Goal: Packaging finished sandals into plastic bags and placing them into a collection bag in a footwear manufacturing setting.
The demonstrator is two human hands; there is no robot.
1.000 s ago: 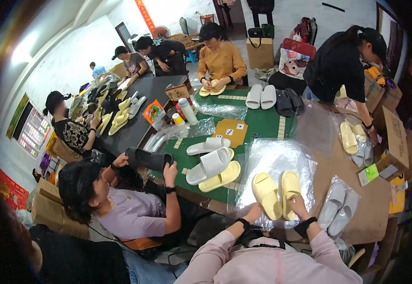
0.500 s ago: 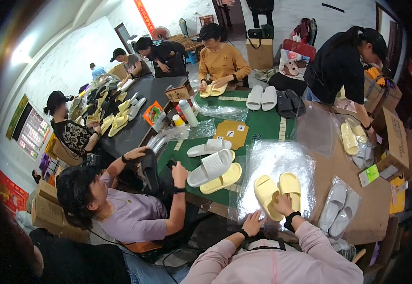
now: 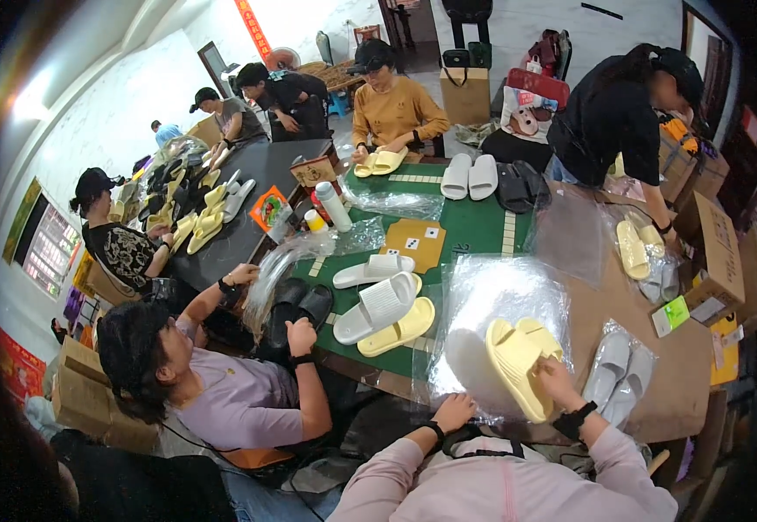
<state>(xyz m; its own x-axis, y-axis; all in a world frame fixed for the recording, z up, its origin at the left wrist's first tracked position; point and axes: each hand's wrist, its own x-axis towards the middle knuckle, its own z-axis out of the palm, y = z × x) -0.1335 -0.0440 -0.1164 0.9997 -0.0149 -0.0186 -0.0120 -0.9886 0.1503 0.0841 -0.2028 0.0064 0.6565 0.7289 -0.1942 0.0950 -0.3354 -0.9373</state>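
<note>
My right hand is closed on a pair of yellow slide slippers, gripping near the heel end. The pair is held together and tilted, one slipper partly behind the other. Beneath them lie clear plastic bags, shiny in the light. At the near edge of these bags my left hand has its fingers drawn together on the plastic; the fingertips are hard to make out. A bagged pair of grey slippers rests to the right of my right hand.
Grey slippers and a yellow slipper lie on the green mat to the left. Beside me, a co-worker in lilac handles black slippers. A bottle stands farther back. Cartons are at the right.
My right hand has raised and tilted the yellow slippers, bringing them together and to the right. My left hand's fingers have drawn in. The lilac-clad co-worker has lowered the black slippers.
</note>
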